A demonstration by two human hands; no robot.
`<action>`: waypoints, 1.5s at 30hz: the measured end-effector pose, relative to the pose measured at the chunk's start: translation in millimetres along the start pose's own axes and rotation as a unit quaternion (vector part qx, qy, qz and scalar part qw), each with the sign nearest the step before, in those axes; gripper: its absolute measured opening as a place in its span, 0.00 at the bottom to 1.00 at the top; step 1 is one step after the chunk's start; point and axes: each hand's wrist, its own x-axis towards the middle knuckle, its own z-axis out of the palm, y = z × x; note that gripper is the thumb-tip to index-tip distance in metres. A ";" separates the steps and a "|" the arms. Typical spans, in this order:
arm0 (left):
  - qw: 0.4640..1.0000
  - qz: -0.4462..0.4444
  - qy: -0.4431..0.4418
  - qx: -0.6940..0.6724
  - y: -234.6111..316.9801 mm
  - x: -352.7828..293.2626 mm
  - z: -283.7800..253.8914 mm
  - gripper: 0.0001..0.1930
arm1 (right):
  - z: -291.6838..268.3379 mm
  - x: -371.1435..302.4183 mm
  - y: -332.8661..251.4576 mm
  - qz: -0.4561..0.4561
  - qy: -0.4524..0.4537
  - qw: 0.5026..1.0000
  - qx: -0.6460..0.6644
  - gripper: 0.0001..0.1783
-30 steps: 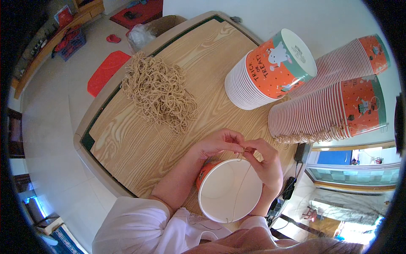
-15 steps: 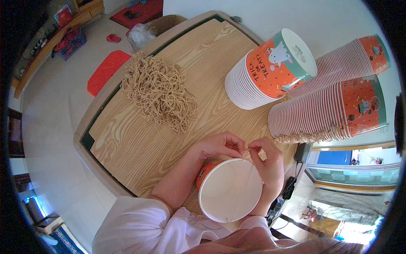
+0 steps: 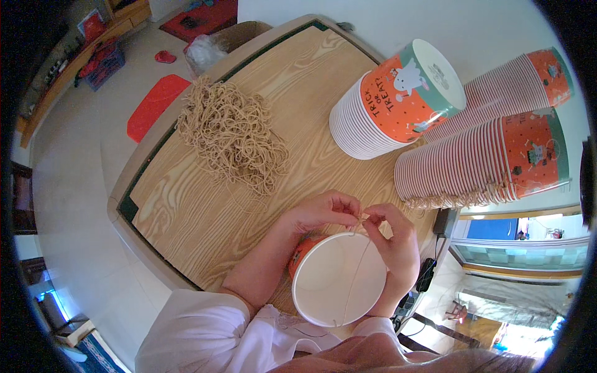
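While two hands (image 3: 324, 210) (image 3: 399, 241) pinch string (image 3: 356, 273), seemingly one strand, one bucket (image 3: 320, 283)

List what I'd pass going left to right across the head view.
Blue basket, flat red item, pile of tan string, left hand, right hand, nested tub stack with string along its side. The open tub overlaps the hands' span, so it's left out.

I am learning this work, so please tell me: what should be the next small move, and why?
Perhaps pull the thin tan string snug: the left hand and right hand seem to pinch it near the far side of the round orange paper bucket, and its strand across the open mouth curves slightly.
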 end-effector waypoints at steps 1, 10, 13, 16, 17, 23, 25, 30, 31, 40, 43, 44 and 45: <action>1.000 0.005 0.004 -0.011 -0.7 -0.1 -0.4 0.06 | 0.2 0.6 1.3 -0.003 0.000 1.000 0.003 0.13; 0.999 -0.001 0.033 -0.022 2.2 -0.8 4.8 0.07 | 1.8 5.3 6.3 -0.040 -0.028 0.998 -0.031 0.13; 1.000 0.008 0.019 -0.011 0.5 0.1 1.7 0.06 | 2.3 4.0 7.2 -0.025 -0.017 0.999 -0.013 0.10; 1.000 0.018 -0.003 0.005 -1.3 -0.4 -4.0 0.06 | 2.6 3.1 5.0 -0.005 0.005 1.000 -0.017 0.09; 1.000 0.023 -0.013 0.012 -1.7 -1.1 -5.5 0.06 | 2.9 3.1 4.1 0.000 0.021 0.999 -0.028 0.08; 0.998 0.029 -0.047 0.042 -4.9 0.0 -7.4 0.07 | 2.6 -0.8 3.7 -0.005 0.042 0.998 -0.046 0.08; 1.000 0.003 -0.023 -0.003 6.1 -1.4 2.5 0.07 | 3.6 0.2 4.3 -0.024 0.034 0.998 -0.055 0.08; 0.998 -0.018 0.019 -0.050 0.5 0.5 3.3 0.08 | 5.5 1.4 6.1 -0.050 -0.001 0.995 -0.084 0.10; 0.999 -0.023 0.023 -0.036 -1.6 0.8 1.9 0.08 | 6.5 1.8 3.2 -0.038 0.003 0.997 -0.070 0.10; 0.999 0.002 -0.029 0.030 3.4 -0.5 -4.0 0.08 | -0.6 -2.8 -1.8 -0.041 0.004 0.997 -0.062 0.10; 0.999 -0.015 -0.025 -0.012 4.5 -3.2 -4.0 0.08 | 1.1 -3.4 -0.1 -0.050 -0.009 0.998 -0.043 0.10; 0.999 -0.032 -0.008 -0.035 3.9 -4.3 -3.8 0.08 | 2.4 -3.1 0.0 -0.054 -0.009 0.998 -0.027 0.10; 0.999 -0.032 -0.008 -0.035 3.3 -3.7 -3.4 0.08 | 2.4 -2.8 -0.5 -0.054 -0.009 0.998 -0.027 0.10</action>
